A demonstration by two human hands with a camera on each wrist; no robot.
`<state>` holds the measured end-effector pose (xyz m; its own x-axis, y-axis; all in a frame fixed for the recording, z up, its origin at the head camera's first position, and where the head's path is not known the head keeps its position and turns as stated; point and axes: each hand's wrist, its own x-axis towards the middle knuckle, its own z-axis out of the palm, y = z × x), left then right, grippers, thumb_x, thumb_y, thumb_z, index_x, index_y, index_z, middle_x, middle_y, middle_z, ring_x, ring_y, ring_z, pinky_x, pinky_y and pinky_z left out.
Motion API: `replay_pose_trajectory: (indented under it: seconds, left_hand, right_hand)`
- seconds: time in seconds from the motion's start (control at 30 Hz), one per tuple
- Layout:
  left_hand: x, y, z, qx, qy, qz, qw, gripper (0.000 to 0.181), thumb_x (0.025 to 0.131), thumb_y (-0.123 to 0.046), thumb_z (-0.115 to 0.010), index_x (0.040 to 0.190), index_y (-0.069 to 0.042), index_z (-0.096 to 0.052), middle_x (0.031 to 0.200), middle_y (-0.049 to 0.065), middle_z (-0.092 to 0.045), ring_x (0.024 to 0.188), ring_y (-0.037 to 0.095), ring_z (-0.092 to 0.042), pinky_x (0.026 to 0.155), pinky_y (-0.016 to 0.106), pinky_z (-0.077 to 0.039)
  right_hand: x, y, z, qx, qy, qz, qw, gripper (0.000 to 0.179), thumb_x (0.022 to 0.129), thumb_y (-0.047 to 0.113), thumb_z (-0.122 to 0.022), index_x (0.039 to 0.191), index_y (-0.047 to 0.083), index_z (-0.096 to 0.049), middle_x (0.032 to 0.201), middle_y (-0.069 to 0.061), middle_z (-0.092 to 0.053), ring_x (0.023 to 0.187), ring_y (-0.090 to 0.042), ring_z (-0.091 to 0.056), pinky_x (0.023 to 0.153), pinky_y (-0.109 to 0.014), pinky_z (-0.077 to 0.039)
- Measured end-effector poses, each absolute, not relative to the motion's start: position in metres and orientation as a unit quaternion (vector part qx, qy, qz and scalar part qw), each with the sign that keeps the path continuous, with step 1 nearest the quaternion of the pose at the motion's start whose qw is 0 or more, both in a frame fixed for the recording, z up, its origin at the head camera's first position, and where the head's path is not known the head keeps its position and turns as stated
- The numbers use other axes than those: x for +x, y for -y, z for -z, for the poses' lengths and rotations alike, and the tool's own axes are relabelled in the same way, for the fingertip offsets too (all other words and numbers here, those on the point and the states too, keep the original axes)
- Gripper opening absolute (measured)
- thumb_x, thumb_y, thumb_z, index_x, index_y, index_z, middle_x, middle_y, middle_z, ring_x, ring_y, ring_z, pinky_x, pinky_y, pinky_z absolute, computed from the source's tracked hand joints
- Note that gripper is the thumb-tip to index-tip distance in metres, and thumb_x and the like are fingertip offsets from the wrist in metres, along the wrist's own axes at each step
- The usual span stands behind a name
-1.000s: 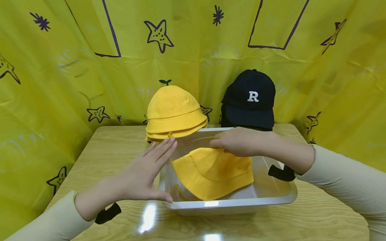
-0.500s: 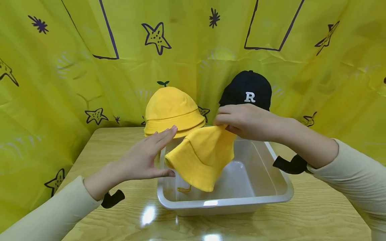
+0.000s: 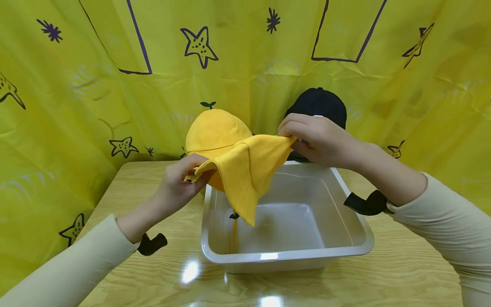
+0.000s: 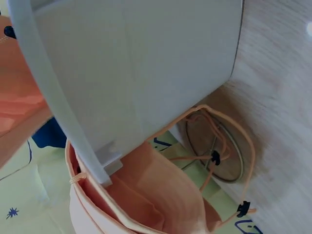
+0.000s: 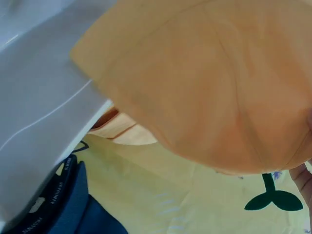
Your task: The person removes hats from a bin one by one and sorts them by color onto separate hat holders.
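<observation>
A yellow bucket hat (image 3: pixel 239 175) hangs tilted above the light grey plastic tub (image 3: pixel 287 256), a cord dangling below it. My right hand (image 3: pixel 318 138) pinches its crown; my left hand (image 3: pixel 184 179) grips the brim at the left. In the right wrist view the same hat (image 5: pixel 195 87) fills the top, a green sprout at its crown beside my fingertips (image 5: pixel 303 185). Behind it stands a stack of yellow bucket hats (image 3: pixel 215 128), partly covered by the held one. The left wrist view shows that stack's undersides (image 4: pixel 165 180) and cords with black toggles.
A black cap (image 3: pixel 320 102) stands at the back right, partly behind my right hand; stacked cap brims (image 5: pixel 53 200) show in the right wrist view. Under the yellow stack is a round wire base (image 4: pixel 214 146). The wooden table (image 3: pixel 153 213) meets a yellow curtain behind.
My right hand has lifted the bucket hat up out of the tub. My left hand, open before, has closed on its brim.
</observation>
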<state>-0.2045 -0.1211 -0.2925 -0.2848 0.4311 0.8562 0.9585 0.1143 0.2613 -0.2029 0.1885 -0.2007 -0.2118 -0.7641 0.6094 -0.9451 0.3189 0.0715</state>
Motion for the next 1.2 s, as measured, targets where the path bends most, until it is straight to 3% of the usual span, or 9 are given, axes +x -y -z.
replay_pose_trajectory:
  seconds: [0.2, 0.37, 0.5, 0.57, 0.73, 0.87, 1.03, 1.1, 1.2]
  left_hand:
    - [-0.206, 0.117, 0.281, -0.454, 0.667, 0.483, 0.341, 0.005, 0.083, 0.004, -0.068, 0.085, 0.008, -0.065, 0.08, 0.014, -0.067, 0.077, 0.0, -0.062, 0.059, 0.014, -0.052]
    - [-0.21, 0.112, 0.266, -0.388, 0.644, 0.571, 0.331, 0.022, 0.074, 0.02, -0.065, 0.085, 0.002, -0.072, 0.084, 0.001, -0.072, 0.074, 0.002, -0.066, 0.058, 0.016, -0.053]
    - [-0.214, 0.11, 0.254, -0.324, 0.619, 0.638, 0.323, 0.026, 0.077, 0.015, -0.064, 0.083, -0.008, -0.075, 0.083, -0.004, -0.073, 0.072, 0.006, -0.068, 0.062, 0.019, -0.054]
    - [-0.215, 0.11, 0.248, -0.304, 0.598, 0.673, 0.313, 0.023, 0.078, 0.014, -0.063, 0.082, -0.005, -0.075, 0.082, -0.003, -0.073, 0.075, 0.01, -0.068, 0.067, 0.021, -0.055]
    - [-0.213, 0.11, 0.233, -0.275, 0.529, 0.748, 0.292, 0.017, 0.078, 0.018, -0.061, 0.08, 0.004, -0.072, 0.079, 0.004, -0.073, 0.071, 0.015, -0.068, 0.065, 0.023, -0.055]
    - [-0.213, 0.112, 0.218, -0.233, 0.491, 0.781, 0.307, 0.019, 0.078, 0.018, -0.061, 0.076, 0.002, -0.071, 0.074, 0.008, -0.072, 0.061, 0.015, -0.066, 0.059, 0.023, -0.054]
    - [-0.217, 0.112, 0.198, -0.163, 0.455, 0.801, 0.352, 0.019, 0.079, 0.017, -0.062, 0.073, 0.0, -0.069, 0.069, 0.009, -0.068, 0.056, 0.014, -0.061, 0.057, 0.022, -0.052]
    - [-0.221, 0.11, 0.192, -0.14, 0.443, 0.804, 0.371, 0.019, 0.079, 0.016, -0.062, 0.071, -0.001, -0.068, 0.068, 0.009, -0.067, 0.057, 0.014, -0.059, 0.058, 0.022, -0.051]
    - [-0.227, 0.104, 0.181, -0.108, 0.421, 0.819, 0.374, 0.02, 0.08, 0.012, -0.061, 0.066, -0.002, -0.063, 0.061, 0.006, -0.06, 0.052, 0.013, -0.053, 0.053, 0.022, -0.045]
  right_hand:
    - [-0.21, -0.191, 0.207, 0.557, 0.761, -0.171, 0.285, 0.031, 0.071, -0.018, -0.065, 0.09, 0.004, -0.058, 0.088, -0.004, -0.061, 0.074, -0.011, -0.051, 0.062, -0.02, -0.041]
    - [-0.212, -0.187, 0.214, 0.56, 0.735, -0.213, 0.317, 0.009, 0.088, 0.007, -0.063, 0.093, 0.0, -0.06, 0.089, -0.01, -0.063, 0.078, -0.018, -0.055, 0.074, -0.016, -0.043]
    - [-0.211, -0.18, 0.221, 0.557, 0.702, -0.252, 0.365, 0.03, 0.095, 0.023, -0.054, 0.1, -0.005, -0.06, 0.096, -0.017, -0.063, 0.089, -0.029, -0.058, 0.09, -0.019, -0.042]
    - [-0.209, -0.177, 0.223, 0.548, 0.688, -0.256, 0.401, 0.032, 0.094, 0.024, -0.056, 0.104, -0.006, -0.059, 0.101, -0.02, -0.062, 0.094, -0.033, -0.057, 0.095, -0.025, -0.04]
    - [-0.207, -0.173, 0.226, 0.531, 0.622, -0.248, 0.52, 0.028, 0.09, 0.024, -0.065, 0.1, -0.001, -0.059, 0.102, -0.019, -0.06, 0.09, -0.037, -0.054, 0.09, -0.035, -0.042]
    - [-0.205, -0.168, 0.227, 0.55, 0.564, -0.224, 0.574, 0.021, 0.087, 0.02, -0.069, 0.091, 0.001, -0.061, 0.092, -0.016, -0.062, 0.079, -0.035, -0.055, 0.077, -0.039, -0.046]
    - [-0.207, -0.166, 0.231, 0.585, 0.603, -0.142, 0.522, 0.025, 0.09, 0.023, -0.065, 0.097, -0.001, -0.062, 0.092, -0.016, -0.063, 0.079, -0.031, -0.058, 0.07, -0.042, -0.049]
    - [-0.209, -0.164, 0.235, 0.574, 0.653, -0.119, 0.48, 0.039, 0.086, 0.03, -0.069, 0.107, -0.001, -0.057, 0.1, -0.017, -0.061, 0.087, -0.032, -0.057, 0.076, -0.043, -0.049]
    - [-0.211, -0.155, 0.247, 0.527, 0.726, -0.119, 0.425, 0.073, 0.07, 0.038, -0.083, 0.119, 0.0, -0.045, 0.11, -0.022, -0.055, 0.098, -0.036, -0.054, 0.085, -0.046, -0.046]
